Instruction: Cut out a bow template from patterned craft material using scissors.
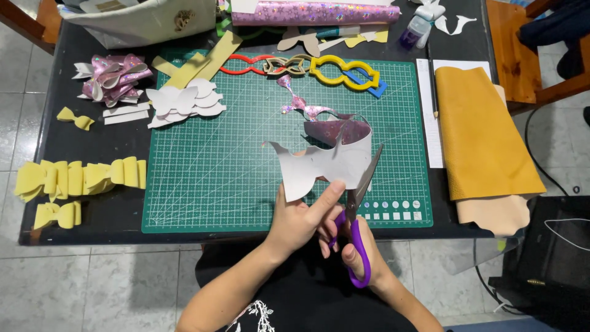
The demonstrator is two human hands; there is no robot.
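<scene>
My left hand (299, 216) pinches the lower edge of a cut sheet (319, 161), white on its back and glittery purple on its face, held up over the green cutting mat (221, 172). My right hand (356, 246) grips purple-handled scissors (359, 215); their blades point up along the sheet's right edge. A thin glittery offcut (301, 104) trails from the sheet toward the mat's far side.
Yellow bow pieces (80, 178) lie at the left; pink bows (114, 77) and white cut-outs (184, 101) sit at the upper left. Plastic templates (319, 67) line the mat's top. Mustard and tan sheets (485, 141) lie at the right. A glittery roll (313, 13) and a fabric bag (141, 21) stand at the back.
</scene>
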